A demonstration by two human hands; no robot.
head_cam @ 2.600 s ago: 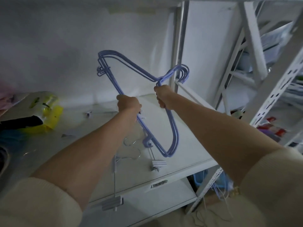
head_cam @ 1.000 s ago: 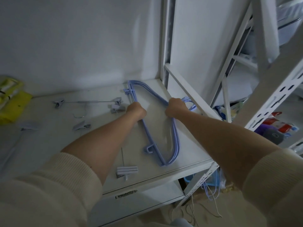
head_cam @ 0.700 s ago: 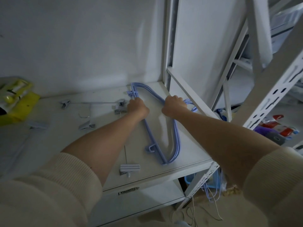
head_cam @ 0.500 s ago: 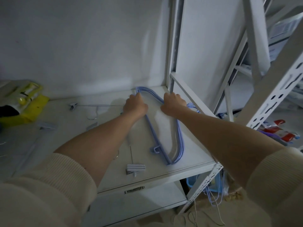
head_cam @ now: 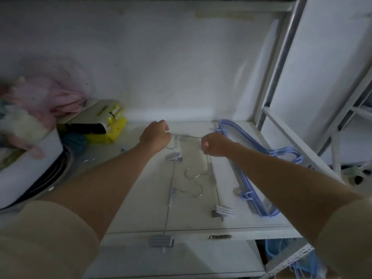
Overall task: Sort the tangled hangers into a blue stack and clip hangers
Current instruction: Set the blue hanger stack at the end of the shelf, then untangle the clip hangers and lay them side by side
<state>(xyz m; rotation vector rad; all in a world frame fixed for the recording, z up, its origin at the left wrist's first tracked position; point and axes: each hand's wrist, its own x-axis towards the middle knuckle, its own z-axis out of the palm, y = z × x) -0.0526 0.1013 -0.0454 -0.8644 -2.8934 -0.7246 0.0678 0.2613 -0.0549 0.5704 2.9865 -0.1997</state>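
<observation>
Blue stack (head_cam: 249,168): laid flat at shelf's (head_cam: 141,198) right side, released. Clip hangers (head_cam: 193,184): loose mid-shelf, wires crossed. Left hand (head_cam: 156,136), right hand (head_cam: 213,143): each grip curled narrow at the rear clip hanger's (head_cam: 188,136) bar; contact unclear. Step: gathering clip hangers. Next: lift free without snagging hooks.

a dim storage corner, probably in a home: white slotted metal shelving (head_cam: 285,63) stands at 2 o'clock, a yellow package (head_cam: 112,125) and what looks like bundled pink cloth (head_cam: 50,97) sit at 9 o'clock, and blue hangers (head_cam: 247,164) lie at 3 o'clock.
</observation>
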